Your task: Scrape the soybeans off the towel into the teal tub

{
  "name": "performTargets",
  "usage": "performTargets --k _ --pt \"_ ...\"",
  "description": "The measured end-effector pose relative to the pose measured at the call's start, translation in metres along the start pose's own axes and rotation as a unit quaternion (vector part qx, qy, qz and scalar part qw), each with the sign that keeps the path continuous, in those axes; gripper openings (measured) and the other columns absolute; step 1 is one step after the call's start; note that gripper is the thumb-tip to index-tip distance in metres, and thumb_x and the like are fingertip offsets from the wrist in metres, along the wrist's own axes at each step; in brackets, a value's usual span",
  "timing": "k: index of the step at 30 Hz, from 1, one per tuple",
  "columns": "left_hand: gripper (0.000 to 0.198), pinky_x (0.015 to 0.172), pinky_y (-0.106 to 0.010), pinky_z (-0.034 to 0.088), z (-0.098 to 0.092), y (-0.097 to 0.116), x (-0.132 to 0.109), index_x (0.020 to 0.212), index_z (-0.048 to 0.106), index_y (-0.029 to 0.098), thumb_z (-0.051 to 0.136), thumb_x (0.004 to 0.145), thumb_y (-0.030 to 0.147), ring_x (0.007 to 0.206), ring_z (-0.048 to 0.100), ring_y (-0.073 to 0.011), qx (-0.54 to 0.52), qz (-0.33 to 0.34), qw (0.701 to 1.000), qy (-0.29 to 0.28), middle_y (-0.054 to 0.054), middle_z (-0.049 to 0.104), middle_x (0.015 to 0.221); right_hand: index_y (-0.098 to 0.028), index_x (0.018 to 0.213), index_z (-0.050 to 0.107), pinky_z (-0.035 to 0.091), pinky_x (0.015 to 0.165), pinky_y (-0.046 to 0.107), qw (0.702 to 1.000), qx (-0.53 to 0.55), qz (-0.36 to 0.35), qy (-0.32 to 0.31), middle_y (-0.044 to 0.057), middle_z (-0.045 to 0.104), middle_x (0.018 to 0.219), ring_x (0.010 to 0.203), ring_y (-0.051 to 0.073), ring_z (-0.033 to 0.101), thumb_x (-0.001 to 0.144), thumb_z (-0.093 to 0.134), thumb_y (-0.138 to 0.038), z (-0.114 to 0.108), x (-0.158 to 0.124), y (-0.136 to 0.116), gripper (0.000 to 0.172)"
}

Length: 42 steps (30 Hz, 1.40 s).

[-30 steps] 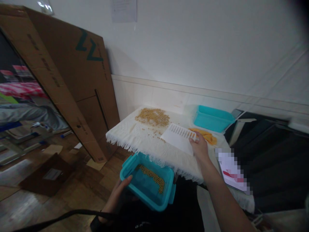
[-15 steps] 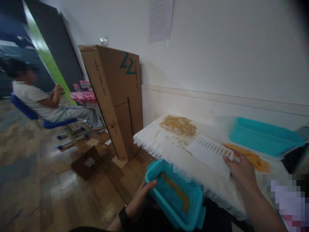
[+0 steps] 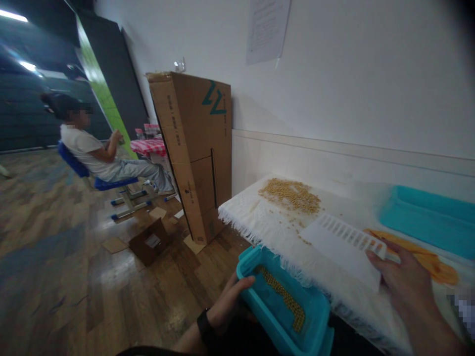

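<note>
My left hand [image 3: 230,300], with a dark band at the wrist, grips the near-left rim of a teal plastic container [image 3: 315,314] just below the table's edge. A line of yellow soybeans [image 3: 282,294] lies along its bottom. My right hand [image 3: 403,272] is closed on the end of a white plastic piece [image 3: 339,254] with a slotted side, which is low over or resting on the white fringed tablecloth [image 3: 243,205]; contact is unclear. Beyond its far end, a pile of soybeans [image 3: 289,194] is spread on the cloth, with loose beans trailing toward the white piece.
An orange cloth [image 3: 441,266] lies beside my right hand. Behind it is a larger teal tray [image 3: 426,220]. A tall cardboard box [image 3: 204,133] stands against the wall left of the table. Farther left, a person [image 3: 87,148] sits on a blue chair. Cardboard scraps [image 3: 148,242] lie on the floor.
My view has turned slightly left, so everything appears farther right. Both hands keep their holds, and the beans in the container and on the cloth look the same.
</note>
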<state>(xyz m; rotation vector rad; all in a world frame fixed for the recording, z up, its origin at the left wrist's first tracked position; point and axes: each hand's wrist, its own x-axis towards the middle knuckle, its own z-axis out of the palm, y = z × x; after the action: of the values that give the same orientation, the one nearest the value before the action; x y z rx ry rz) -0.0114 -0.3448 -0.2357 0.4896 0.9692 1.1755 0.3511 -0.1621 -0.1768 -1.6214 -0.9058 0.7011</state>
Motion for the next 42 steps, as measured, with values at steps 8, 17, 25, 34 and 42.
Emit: performTargets --k 8,17,25,34,42 --pt "0.092 0.077 -0.044 0.073 0.003 0.003 -0.001 0.160 0.054 0.020 0.086 0.088 0.066 0.138 0.073 -0.0467 0.056 0.006 0.998 0.006 -0.024 0.068 0.163 -0.025 0.137 0.078 0.063 0.063 0.043 1.000 0.013 -0.002 0.010 0.008 0.080 0.086 0.081 0.034 0.077 0.058 0.087 -0.036 0.003 -0.002 0.000 0.080" --pt "0.090 0.085 -0.050 0.072 -0.001 0.004 0.004 0.172 0.043 0.026 0.078 0.098 0.063 0.147 0.067 -0.0477 0.061 -0.008 0.998 -0.002 -0.020 0.058 0.176 -0.020 0.135 0.077 0.060 0.058 0.035 0.998 0.047 -0.042 -0.021 0.003 0.079 0.076 0.068 0.027 0.076 0.058 0.087 -0.036 0.003 0.002 0.006 0.079" --pt "0.076 0.086 -0.048 0.073 0.003 0.011 0.000 0.169 0.049 0.025 0.073 0.104 0.056 0.147 0.068 -0.0440 0.068 -0.007 0.998 0.009 -0.019 0.061 0.174 -0.020 0.142 0.071 0.063 0.062 0.037 0.995 0.080 -0.037 -0.054 0.004 0.082 0.081 0.075 0.031 0.080 0.058 0.089 -0.040 0.008 -0.004 -0.002 0.089" --pt "0.078 0.092 -0.049 0.072 0.001 0.014 0.000 0.170 0.049 0.024 0.074 0.103 0.055 0.148 0.067 -0.0435 0.074 -0.007 0.997 -0.004 -0.018 0.062 0.174 -0.022 0.141 0.068 0.064 0.066 0.042 0.989 0.067 -0.059 -0.115 0.005 0.082 0.085 0.078 0.033 0.080 0.059 0.090 -0.052 0.009 -0.006 -0.004 0.090" --pt "0.087 0.089 -0.047 0.071 0.003 0.018 0.002 0.168 0.049 0.023 0.079 0.096 0.062 0.148 0.068 -0.0438 0.067 -0.031 0.997 0.006 -0.019 0.064 0.172 -0.028 0.127 0.064 0.060 0.057 0.039 0.981 0.090 -0.029 -0.170 0.000 0.079 0.076 0.068 0.033 0.078 0.057 0.096 -0.048 0.007 -0.022 -0.015 0.080"
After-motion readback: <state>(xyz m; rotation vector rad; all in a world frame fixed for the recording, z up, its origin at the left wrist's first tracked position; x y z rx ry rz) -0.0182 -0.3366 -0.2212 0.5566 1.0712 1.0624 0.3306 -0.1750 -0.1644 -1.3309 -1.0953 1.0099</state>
